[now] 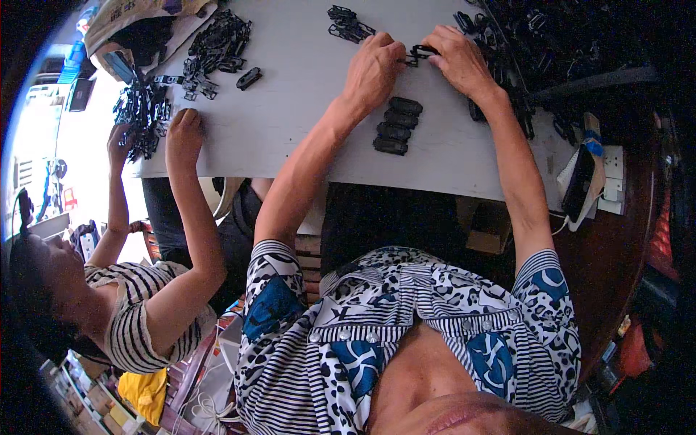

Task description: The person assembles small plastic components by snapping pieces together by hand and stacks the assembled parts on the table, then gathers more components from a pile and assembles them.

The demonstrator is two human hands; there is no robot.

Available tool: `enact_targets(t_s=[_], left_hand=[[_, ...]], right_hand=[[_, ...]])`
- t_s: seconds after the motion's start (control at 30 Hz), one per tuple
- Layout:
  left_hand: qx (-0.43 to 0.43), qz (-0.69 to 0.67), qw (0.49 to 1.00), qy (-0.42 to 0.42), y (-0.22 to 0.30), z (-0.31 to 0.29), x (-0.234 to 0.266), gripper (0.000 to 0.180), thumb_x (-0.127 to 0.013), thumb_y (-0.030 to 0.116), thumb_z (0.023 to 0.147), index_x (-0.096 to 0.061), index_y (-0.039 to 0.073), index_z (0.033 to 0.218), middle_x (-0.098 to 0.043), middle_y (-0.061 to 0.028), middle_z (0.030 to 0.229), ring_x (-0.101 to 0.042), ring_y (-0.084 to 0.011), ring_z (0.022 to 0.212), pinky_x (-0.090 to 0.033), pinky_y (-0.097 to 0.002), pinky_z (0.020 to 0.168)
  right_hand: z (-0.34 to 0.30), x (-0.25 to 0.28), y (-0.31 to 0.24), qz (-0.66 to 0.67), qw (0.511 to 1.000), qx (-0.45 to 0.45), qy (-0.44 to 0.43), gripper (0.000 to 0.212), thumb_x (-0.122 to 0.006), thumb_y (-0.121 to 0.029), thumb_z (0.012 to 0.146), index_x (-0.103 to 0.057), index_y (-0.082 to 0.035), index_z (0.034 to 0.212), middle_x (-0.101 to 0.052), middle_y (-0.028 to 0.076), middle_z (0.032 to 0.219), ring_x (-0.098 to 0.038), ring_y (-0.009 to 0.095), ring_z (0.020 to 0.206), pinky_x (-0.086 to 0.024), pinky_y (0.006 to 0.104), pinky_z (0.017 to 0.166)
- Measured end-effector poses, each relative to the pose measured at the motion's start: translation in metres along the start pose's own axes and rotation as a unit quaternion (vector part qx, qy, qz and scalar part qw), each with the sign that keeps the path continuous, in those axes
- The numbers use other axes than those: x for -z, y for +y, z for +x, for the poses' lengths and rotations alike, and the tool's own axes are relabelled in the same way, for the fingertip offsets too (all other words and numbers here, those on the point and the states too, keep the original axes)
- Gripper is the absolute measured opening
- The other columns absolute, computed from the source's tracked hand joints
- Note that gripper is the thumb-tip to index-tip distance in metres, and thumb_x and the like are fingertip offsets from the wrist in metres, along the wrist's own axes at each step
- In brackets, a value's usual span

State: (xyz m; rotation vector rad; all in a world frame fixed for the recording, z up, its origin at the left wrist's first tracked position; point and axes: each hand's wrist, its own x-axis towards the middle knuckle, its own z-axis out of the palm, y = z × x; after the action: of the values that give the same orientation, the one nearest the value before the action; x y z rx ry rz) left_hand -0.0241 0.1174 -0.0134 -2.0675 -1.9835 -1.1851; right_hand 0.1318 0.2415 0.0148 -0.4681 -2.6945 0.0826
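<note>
Between the worker's forearms, a row of four parts (397, 118) leads back from near the front edge of the tabletop (290, 94). Beyond it, the left hand (373, 71) and right hand (460, 63) flank a small piece (413, 60), with a cluster (349, 27) behind and to the left. A heap (500, 61) spreads over the right side. Toward the left edge, one stray part (249, 78) lies beside a pile (220, 42), a bag (170, 35) stands behind, and a co-worker's hands (185, 130) meet a second mound (143, 109) near the front left corner.
</note>
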Motion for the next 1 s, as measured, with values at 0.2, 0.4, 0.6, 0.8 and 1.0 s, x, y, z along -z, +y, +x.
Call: enact_targets(t_s=[0.2, 0.4, 0.6, 0.8, 1.0], left_hand=[[0.193, -0.255, 0.947, 0.022, 0.011, -0.003, 0.013, 0.009, -0.056, 0.000, 0.085, -0.063, 0.003, 0.091, -0.061, -0.0102, 0.085, -0.060, -0.0233, 0.073, -0.050, -0.0307, 0.064], [0.332, -0.531, 0.779, -0.024, -0.001, -0.008, 0.024, 0.015, -0.055, 0.004, 0.090, -0.063, 0.001, 0.103, -0.062, -0.0090, 0.090, -0.060, -0.0146, 0.076, -0.052, -0.0261, 0.064], [0.259, -0.464, 0.846, -0.033, -0.007, -0.015, 0.012, 0.023, -0.063, 0.003, 0.084, -0.063, -0.001, 0.106, -0.066, -0.0064, 0.092, -0.061, -0.0151, 0.073, -0.052, -0.0266, 0.069], [0.141, -0.138, 0.980, 0.030, 0.002, -0.019, 0.009, 0.028, -0.067, 0.001, 0.077, -0.065, 0.004, 0.105, -0.069, -0.0115, 0.092, -0.065, -0.0230, 0.076, -0.053, -0.0325, 0.070], [0.115, 0.049, 0.991, 0.044, 0.001, -0.019, 0.014, 0.029, -0.075, 0.009, 0.068, -0.070, 0.008, 0.097, -0.064, -0.0108, 0.100, -0.056, -0.0322, 0.097, -0.045, -0.0401, 0.088]], right_hand=[[-0.005, 0.001, 0.001, 0.508, 0.839, -0.192, 0.024, 0.023, -0.058, -0.016, 0.090, -0.059, -0.005, 0.111, -0.064, 0.011, 0.098, -0.066, 0.025, 0.083, -0.054, 0.0340, 0.074], [-0.008, 0.001, 0.000, 0.793, 0.574, -0.203, -0.022, 0.027, -0.058, -0.023, 0.093, -0.058, -0.005, 0.113, -0.065, 0.011, 0.098, -0.066, 0.020, 0.081, -0.054, 0.0296, 0.067], [-0.009, -0.015, -0.002, 0.584, 0.782, -0.212, -0.041, 0.027, -0.062, -0.010, 0.087, -0.057, -0.003, 0.112, -0.060, 0.006, 0.083, -0.059, 0.013, 0.068, -0.052, 0.0258, 0.058], [-0.006, -0.013, -0.031, 0.425, 0.876, -0.224, 0.040, 0.023, -0.062, -0.008, 0.084, -0.056, -0.001, 0.105, -0.060, 0.010, 0.084, -0.060, 0.016, 0.066, -0.050, 0.0293, 0.057], [-0.003, -0.021, -0.028, 0.263, 0.958, -0.059, 0.098, 0.027, -0.069, -0.012, 0.077, -0.060, -0.004, 0.101, -0.059, 0.012, 0.090, -0.060, 0.029, 0.082, -0.048, 0.0358, 0.073]])
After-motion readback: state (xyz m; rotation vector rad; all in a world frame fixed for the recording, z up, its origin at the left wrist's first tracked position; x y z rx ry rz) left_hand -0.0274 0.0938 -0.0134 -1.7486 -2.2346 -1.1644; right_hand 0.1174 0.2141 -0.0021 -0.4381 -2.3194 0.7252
